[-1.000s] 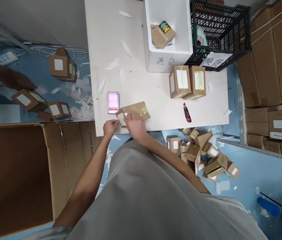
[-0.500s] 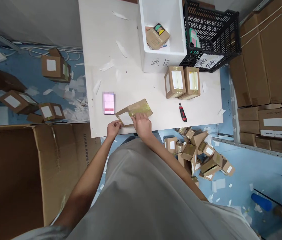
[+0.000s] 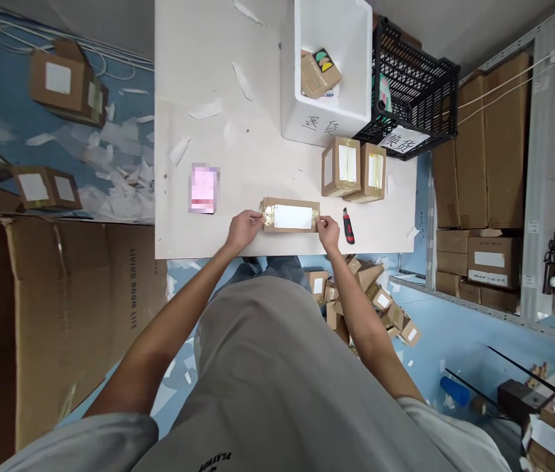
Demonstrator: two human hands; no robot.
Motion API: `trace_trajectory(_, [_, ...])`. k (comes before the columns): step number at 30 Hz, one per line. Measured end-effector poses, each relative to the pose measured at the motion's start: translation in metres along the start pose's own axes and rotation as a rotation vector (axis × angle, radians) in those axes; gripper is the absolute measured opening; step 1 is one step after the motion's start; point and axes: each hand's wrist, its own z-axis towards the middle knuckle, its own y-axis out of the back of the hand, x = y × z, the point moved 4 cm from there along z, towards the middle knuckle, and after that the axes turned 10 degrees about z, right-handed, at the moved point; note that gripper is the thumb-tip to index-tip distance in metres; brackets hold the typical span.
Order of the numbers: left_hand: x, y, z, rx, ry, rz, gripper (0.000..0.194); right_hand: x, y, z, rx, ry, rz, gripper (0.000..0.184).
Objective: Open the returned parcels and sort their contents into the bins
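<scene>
A long brown cardboard box (image 3: 291,229) with a white label and clear tape at both ends lies near the front edge of the white table (image 3: 238,157). My left hand (image 3: 246,231) pinches its left end, fingers closed. At the opposite end, my right hand (image 3: 328,233) grips the box between thumb and fingers. Just right of that hand lies a red and black box cutter (image 3: 348,227). Two taped cardboard boxes (image 3: 341,167) stand behind it. A phone (image 3: 203,188) with a blurred pink screen rests to the left.
Behind are a white foam bin (image 3: 326,118) with small boxes inside and a black plastic crate (image 3: 409,92). A large open carton (image 3: 85,314) stands at left. Several cardboard boxes (image 3: 365,288) lie on the floor beyond the front edge. Shelving (image 3: 535,196) with cartons is at right.
The box has turned from slanted to level, its label now facing up and central. My right hand has moved from its top to its right end; my left hand holds the left end.
</scene>
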Motion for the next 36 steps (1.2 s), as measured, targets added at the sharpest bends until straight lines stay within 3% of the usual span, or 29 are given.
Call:
trace_trajectory(4, [-0.014, -0.001, -0.018, 0.006, -0.068, 0.170, 0.025, -0.030, 0.000, -0.004, -0.011, -0.001, 0.152, 0.025])
trace_trajectory(10, [0.007, -0.005, -0.063, 0.147, 0.008, 0.252, 0.017, -0.078, -0.007, -0.078, -0.060, -0.046, 0.326, 0.041])
trace_trajectory(13, [0.014, -0.008, -0.074, 0.169, 0.048, 0.228, 0.015, -0.087, -0.016, -0.105, -0.090, -0.064, 0.368, 0.043])
trace_trajectory(15, [0.016, -0.006, -0.071, 0.146, 0.053, 0.190, 0.014, -0.086, -0.020, -0.108, -0.100, -0.069, 0.388, 0.044])
trace_trajectory(20, [0.006, 0.012, -0.044, 0.059, 0.015, 0.150, 0.022, -0.064, -0.015, -0.073, -0.100, -0.060, 0.376, 0.042])
trace_trajectory(24, [-0.006, 0.025, -0.024, -0.026, 0.011, 0.147, 0.034, -0.032, -0.012, -0.033, -0.020, -0.050, 0.095, 0.031])
trace_trajectory(27, [-0.007, 0.027, -0.015, -0.007, 0.091, 0.181, 0.037, -0.014, -0.017, -0.016, 0.078, -0.043, -0.053, 0.026])
trace_trajectory(30, [-0.007, 0.028, -0.011, 0.041, 0.172, 0.254, 0.031, -0.008, -0.019, -0.007, 0.152, -0.035, -0.049, 0.020])
trace_trajectory(33, [-0.022, 0.030, -0.003, -0.054, 0.178, 0.317, 0.044, -0.015, -0.001, 0.006, 0.187, -0.022, -0.019, 0.022])
trace_trajectory(36, [-0.059, 0.019, 0.016, -0.179, 0.096, 0.321, 0.061, -0.032, 0.045, 0.037, 0.089, 0.001, 0.013, 0.043])
